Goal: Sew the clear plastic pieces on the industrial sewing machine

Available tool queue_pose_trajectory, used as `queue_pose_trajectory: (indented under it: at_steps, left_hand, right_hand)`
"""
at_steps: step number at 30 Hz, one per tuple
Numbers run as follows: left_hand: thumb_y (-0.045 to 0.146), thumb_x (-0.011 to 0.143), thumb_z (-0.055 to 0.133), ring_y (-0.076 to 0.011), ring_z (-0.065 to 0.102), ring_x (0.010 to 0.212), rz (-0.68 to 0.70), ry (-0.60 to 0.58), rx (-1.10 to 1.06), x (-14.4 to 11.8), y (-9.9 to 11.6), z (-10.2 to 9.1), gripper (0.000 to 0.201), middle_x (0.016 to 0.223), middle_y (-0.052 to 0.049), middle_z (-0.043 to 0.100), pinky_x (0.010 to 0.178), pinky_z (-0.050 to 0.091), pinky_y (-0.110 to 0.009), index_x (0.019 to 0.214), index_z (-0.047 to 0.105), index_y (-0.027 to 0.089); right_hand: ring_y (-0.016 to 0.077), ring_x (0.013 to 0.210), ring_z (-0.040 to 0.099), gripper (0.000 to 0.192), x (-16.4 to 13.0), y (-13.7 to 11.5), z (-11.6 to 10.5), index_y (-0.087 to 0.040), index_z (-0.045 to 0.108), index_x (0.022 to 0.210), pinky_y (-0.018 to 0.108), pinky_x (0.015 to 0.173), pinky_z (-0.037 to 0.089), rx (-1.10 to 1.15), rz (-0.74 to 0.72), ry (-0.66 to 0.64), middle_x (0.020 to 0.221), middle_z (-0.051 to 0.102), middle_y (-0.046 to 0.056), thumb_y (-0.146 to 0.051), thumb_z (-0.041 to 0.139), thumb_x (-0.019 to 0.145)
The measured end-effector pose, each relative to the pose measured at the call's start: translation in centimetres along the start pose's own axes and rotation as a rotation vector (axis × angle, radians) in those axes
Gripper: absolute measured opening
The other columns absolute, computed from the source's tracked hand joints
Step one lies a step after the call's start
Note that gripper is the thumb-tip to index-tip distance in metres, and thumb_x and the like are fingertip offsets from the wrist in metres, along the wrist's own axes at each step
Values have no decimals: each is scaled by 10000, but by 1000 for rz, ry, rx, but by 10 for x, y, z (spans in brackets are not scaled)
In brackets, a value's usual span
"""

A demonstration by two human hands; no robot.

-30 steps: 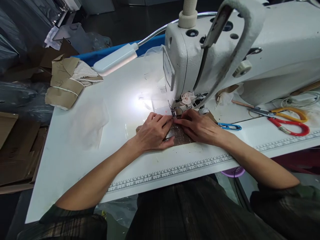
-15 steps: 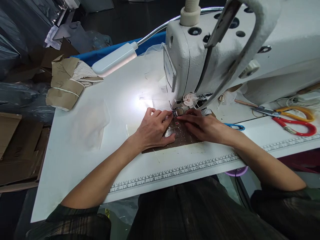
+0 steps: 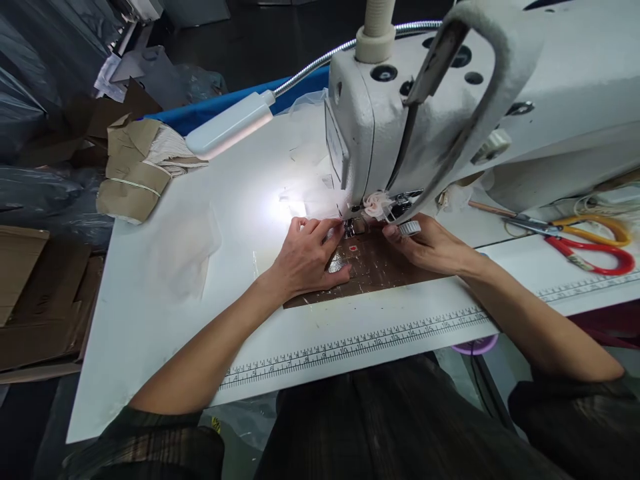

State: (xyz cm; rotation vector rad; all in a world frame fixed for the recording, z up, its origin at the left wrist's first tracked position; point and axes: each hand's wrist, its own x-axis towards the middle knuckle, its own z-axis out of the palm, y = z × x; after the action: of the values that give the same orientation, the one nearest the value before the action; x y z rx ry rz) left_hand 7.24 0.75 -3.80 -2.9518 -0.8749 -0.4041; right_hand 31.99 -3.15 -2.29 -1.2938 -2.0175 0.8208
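Observation:
My left hand (image 3: 310, 257) rests on the sewing machine's brown bed plate (image 3: 370, 273), its bent fingertips just left of the presser foot (image 3: 350, 228). Its thumb is stretched out apart on the plate; any cloth beneath the fingertips cannot be made out. To the right of the foot, my right hand (image 3: 433, 248) is curled beside the ridged knob (image 3: 410, 228), which partly covers its fingers. The thumb and fingers are drawn in, but what they hold, if anything, is hidden. A pale ruffled scrap (image 3: 377, 205) hangs on the machine head (image 3: 350, 113) above the foot.
A lit lamp (image 3: 230, 123) hangs over the white table (image 3: 250, 173). At left are a paper-wrapped bundle (image 3: 133, 170) and thin translucent sheets (image 3: 183, 250). Red-handled scissors (image 3: 590, 257) and yellow-handled scissors (image 3: 595, 227) lie right. A ruler strip (image 3: 345, 352) follows the front edge.
My right hand has moved right, away from the presser foot to beside the knob, uncovering more of the brown plate. My left hand has stayed nearly in place. The view has shifted slightly.

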Motion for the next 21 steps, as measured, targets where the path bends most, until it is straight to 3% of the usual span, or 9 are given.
queue_pose_trajectory:
  at_steps: [6,11,13,18,21]
  left_hand:
    - [505,824,530,-313,537,1036,-95,49,-86,-1,1,2,612,1197,-178,586,849,390,-467,1282,467,104]
    - [450,841,525,-307,508,1179,-69,24,-213,0,1,3,836,1283,-202,548,1061,280,-514,1463,129,57]
    - [452,874,488,-298,499,1213,-62,-29,-231,1,1,2,833,1299,-197,545,1107,233,-514,1478,78,51]
    - [565,896,440,-335,495,1219,-193,-83,-139,-1,11,-8,765,1293,-202,543,1042,314,-507,1440,251,61]
    - [630,886,429,-352,509,1187,-240,-106,-58,-2,16,-15,746,1249,-200,562,992,346,-516,1372,355,70]
  right_hand:
    - [212,847,621,354,-4,2,1,-176,663,1022,344,760,522,36,85,41,981,652,75,-489,518,947]
    - [201,796,607,305,-1,12,5,-164,657,997,320,672,502,29,136,99,893,653,61,-437,549,916]
    - [196,774,605,295,-1,15,7,-167,649,1033,315,656,497,34,126,115,889,659,57,-415,548,910]
    - [228,815,629,254,-5,10,7,-184,651,992,342,693,513,24,112,85,852,673,48,-391,523,918]
    - [245,889,639,223,-7,7,8,-197,658,958,375,777,520,0,80,86,961,683,59,-362,513,918]
